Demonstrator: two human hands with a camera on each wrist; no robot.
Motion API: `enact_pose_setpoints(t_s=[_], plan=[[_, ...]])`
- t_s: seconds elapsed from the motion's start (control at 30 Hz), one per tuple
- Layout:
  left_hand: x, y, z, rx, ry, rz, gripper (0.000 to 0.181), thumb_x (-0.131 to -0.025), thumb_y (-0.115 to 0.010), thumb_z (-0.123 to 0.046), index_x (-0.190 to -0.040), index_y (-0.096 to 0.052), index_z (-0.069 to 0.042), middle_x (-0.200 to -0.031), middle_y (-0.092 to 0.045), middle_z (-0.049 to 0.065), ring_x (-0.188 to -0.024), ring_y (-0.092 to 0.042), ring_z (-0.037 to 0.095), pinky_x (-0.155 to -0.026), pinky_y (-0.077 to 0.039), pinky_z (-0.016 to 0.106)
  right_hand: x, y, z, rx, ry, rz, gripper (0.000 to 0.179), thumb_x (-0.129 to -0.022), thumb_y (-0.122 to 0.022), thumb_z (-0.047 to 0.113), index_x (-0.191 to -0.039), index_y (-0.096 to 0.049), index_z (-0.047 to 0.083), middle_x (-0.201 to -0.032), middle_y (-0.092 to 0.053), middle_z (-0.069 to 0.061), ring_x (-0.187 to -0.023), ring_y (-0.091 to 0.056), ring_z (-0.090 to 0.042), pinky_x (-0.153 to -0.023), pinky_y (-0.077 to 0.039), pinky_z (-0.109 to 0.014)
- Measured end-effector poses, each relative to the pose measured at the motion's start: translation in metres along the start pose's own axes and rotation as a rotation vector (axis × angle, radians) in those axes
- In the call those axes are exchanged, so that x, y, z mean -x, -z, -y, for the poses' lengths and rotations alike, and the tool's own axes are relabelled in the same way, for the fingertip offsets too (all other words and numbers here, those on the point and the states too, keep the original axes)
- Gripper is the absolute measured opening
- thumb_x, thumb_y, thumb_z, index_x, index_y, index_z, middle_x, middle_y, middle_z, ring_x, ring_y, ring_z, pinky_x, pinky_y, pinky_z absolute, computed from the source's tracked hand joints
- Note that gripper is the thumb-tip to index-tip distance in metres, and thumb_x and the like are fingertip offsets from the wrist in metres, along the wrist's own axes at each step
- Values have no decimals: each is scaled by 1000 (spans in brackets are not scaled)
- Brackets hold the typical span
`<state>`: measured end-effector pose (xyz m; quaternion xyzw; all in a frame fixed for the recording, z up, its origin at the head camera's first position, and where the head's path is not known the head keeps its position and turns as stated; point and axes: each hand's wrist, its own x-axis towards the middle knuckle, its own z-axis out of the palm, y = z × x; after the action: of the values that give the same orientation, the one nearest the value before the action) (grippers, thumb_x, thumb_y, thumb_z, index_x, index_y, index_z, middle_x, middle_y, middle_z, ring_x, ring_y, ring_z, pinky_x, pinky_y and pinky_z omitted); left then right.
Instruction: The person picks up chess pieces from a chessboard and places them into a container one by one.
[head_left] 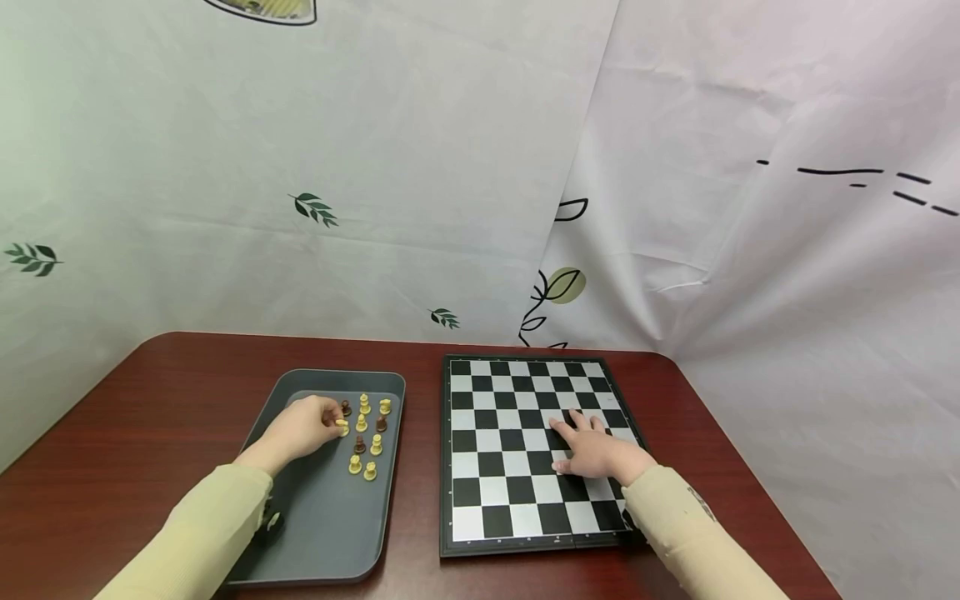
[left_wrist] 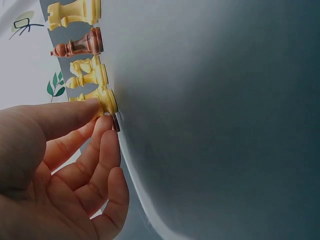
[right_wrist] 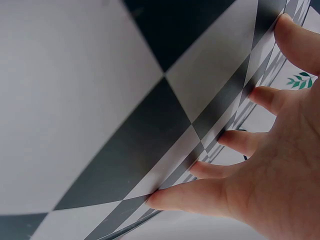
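My left hand [head_left: 306,427] is over the grey tray [head_left: 322,533] and pinches a yellow chess piece [left_wrist: 108,101] between thumb and fingers, the piece's base at the tray floor. Fingers hide part of it. Beside it stand several yellow and brown pieces, among them a brown bishop [left_wrist: 80,43] and a yellow rook [left_wrist: 75,14] in the left wrist view. To the right, my right hand [head_left: 596,454] rests its spread fingertips on the black-and-white chessboard [head_left: 482,492]. It holds nothing.
Both tray and board lie on a dark red wooden table [head_left: 187,392], with a strip of tabletop between them. A white cloth [head_left: 420,167] with printed leaves hangs behind the table. Some dark thing [head_left: 272,521] shows in the tray beside the left sleeve.
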<state>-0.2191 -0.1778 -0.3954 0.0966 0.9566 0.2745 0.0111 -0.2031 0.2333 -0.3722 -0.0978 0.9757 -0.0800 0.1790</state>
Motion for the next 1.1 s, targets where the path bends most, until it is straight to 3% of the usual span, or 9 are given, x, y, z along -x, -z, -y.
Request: enact_pose_setpoints(t_s=[0.3,0.63,0.87,1.1], plan=[[-1,4,0,15,22,17,16,-82,-69,-9,-93,-63,1,-80,-62,7,-67,-52,17,-58,-42,33,-1,0,-2,-7,-8,4,67,-87,-66,30,-144,-38,9,-150,-22,-26,-134,-18,-56,-100,-26,-68],[6,18,-18,37,-11,9,20,-89,-63,-14,-102,-63,1,-80,-62,6,-64,-51,15,-56,-40,31,-3,0,-3,-3,-20,9,66,-87,-66,30,-144,-38,10,-151,-22,-25,-134,-19,-55,-98,-27,-68],[18,29,-35,27,-56,-57,19,-90,-62,-18,-104,-64,-5,-81,-62,1,-69,-55,13,-59,-43,31,-6,3,-11,-14,-21,8,68,-87,-67,31,-145,-37,10,-151,-21,-25,-134,-18,-55,-99,-26,-68],[44,39,-42,-83,-128,-217,31,-86,-67,-21,-112,-63,-3,-101,-66,11,-93,-62,30,-76,-49,46,1,9,-22,-83,30,-24,65,-87,-66,32,-141,-42,7,-148,-26,-28,-134,-22,-55,-100,-28,-66]])
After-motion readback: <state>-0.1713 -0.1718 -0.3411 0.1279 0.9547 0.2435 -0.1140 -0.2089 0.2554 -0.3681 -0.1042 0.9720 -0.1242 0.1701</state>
